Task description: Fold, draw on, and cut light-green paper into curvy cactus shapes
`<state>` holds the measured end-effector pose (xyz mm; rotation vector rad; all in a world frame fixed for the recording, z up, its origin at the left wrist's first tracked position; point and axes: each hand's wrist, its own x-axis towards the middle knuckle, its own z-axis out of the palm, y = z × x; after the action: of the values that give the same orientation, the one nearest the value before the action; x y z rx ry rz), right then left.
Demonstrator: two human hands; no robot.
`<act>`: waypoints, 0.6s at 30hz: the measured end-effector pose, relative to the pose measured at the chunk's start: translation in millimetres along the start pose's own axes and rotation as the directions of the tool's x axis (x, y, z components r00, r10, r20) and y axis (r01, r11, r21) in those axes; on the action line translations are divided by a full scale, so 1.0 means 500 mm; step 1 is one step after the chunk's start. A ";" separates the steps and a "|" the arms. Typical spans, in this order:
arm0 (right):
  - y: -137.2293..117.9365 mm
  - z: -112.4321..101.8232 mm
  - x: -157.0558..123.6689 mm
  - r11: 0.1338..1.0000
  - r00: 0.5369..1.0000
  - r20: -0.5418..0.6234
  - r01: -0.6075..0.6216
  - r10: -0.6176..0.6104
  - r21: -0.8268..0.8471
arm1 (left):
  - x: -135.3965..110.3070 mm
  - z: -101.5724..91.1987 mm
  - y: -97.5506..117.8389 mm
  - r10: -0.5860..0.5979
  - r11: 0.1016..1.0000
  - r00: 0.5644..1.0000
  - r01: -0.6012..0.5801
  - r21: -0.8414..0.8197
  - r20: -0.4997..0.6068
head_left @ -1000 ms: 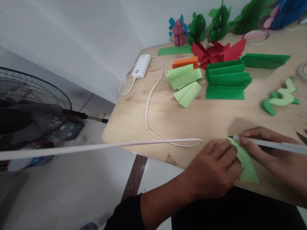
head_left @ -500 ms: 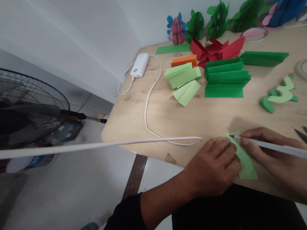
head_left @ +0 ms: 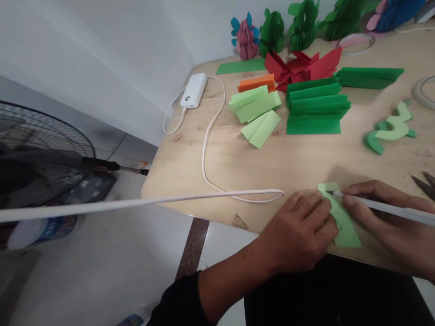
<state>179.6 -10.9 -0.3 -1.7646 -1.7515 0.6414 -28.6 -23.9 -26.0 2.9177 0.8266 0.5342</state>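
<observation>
A light green paper piece point(head_left: 350, 235) lies near the table's front edge, with thin dark pencil-like lines drawn on it. My left hand point(head_left: 295, 233) has its fingers curled and presses the paper's left side against the table, covering part of it. In my right hand point(head_left: 390, 233) is a white pen point(head_left: 384, 206), gripped close to its dark tip. That tip is at the upper part of the paper; whether it touches cannot be made out.
Folded light green point(head_left: 260, 106), dark green point(head_left: 314, 108) and red papers point(head_left: 302, 68) lie farther back. Wavy green strips point(head_left: 390, 127) and scissors point(head_left: 424, 183) are to the right. A white cable point(head_left: 204, 158) runs from a power bank point(head_left: 194, 90). A fan point(head_left: 41, 154) stands left.
The pen tip has moved from near the paper's upper left corner to slightly farther inside it. My left hand still presses the paper. The whole view has shifted a little.
</observation>
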 end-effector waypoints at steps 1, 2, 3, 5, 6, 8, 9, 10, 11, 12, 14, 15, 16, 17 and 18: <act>0.000 0.000 -0.001 1.000 1.000 -0.003 0.006 -0.006 0.003 | 0.000 0.000 0.000 -0.001 1.000 1.000 0.001 0.000 -0.006; 0.000 0.001 -0.002 1.000 1.000 -0.008 0.013 -0.013 0.008 | 0.000 0.000 0.000 -0.004 1.000 1.000 0.004 -0.001 -0.015; -0.001 0.001 -0.002 1.000 1.000 -0.009 0.020 -0.020 0.011 | 0.000 0.000 0.000 -0.008 1.000 1.000 0.008 -0.001 -0.021; -0.001 0.001 -0.004 1.000 1.000 -0.012 0.029 -0.029 0.010 | 0.001 0.000 0.001 -0.014 1.000 1.000 0.014 0.001 -0.022; -0.001 0.001 -0.005 0.999 0.999 -0.019 0.031 -0.031 0.008 | 0.001 -0.001 0.001 -0.014 1.000 1.000 0.014 0.001 -0.020; 0.001 0.001 -0.008 0.999 0.999 -0.023 0.033 -0.033 0.003 | 0.001 -0.001 0.000 -0.012 1.000 1.000 0.012 -0.004 -0.022; 0.003 0.000 -0.010 0.999 0.999 -0.027 0.035 -0.035 -0.004 | 0.001 -0.001 0.000 -0.012 1.000 1.000 0.011 -0.009 -0.026; 0.005 0.000 -0.012 0.999 0.999 -0.033 0.037 -0.037 -0.012 | 0.001 -0.001 0.000 -0.012 1.000 0.999 0.012 -0.013 -0.031; 0.007 -0.001 -0.014 0.999 0.999 -0.037 0.038 -0.038 -0.020 | 0.001 -0.001 0.000 -0.014 1.000 0.999 0.013 -0.016 -0.032; 0.008 -0.001 -0.015 0.999 0.998 -0.040 0.040 -0.041 -0.028 | 0.001 0.000 0.000 -0.014 1.000 1.000 0.013 -0.015 -0.027; 0.009 -0.003 -0.018 0.998 0.998 -0.034 0.048 -0.049 -0.036 | 0.001 0.000 0.001 -0.014 1.000 1.000 0.014 -0.009 -0.006; 0.009 -0.003 -0.018 0.998 0.998 -0.034 0.054 -0.056 -0.035 | 0.000 0.000 0.001 -0.014 1.000 1.000 0.014 -0.005 0.006; 0.008 -0.004 -0.019 0.997 0.997 -0.034 0.063 -0.065 -0.033 | 0.000 0.000 0.001 -0.013 1.000 1.000 0.013 -0.001 0.015; 0.007 -0.004 -0.019 0.997 0.997 -0.037 0.074 -0.075 -0.032 | 0.000 0.000 0.001 -0.012 1.000 1.000 0.012 0.001 0.021; 0.007 -0.005 -0.019 0.996 0.996 -0.037 0.081 -0.082 -0.033 | 0.000 0.000 0.001 -0.010 1.000 1.000 0.010 0.002 0.024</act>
<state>183.3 -20.6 -1.4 -1.7053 -1.8065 0.5448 -28.3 -24.0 -26.0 2.9144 0.8386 0.4974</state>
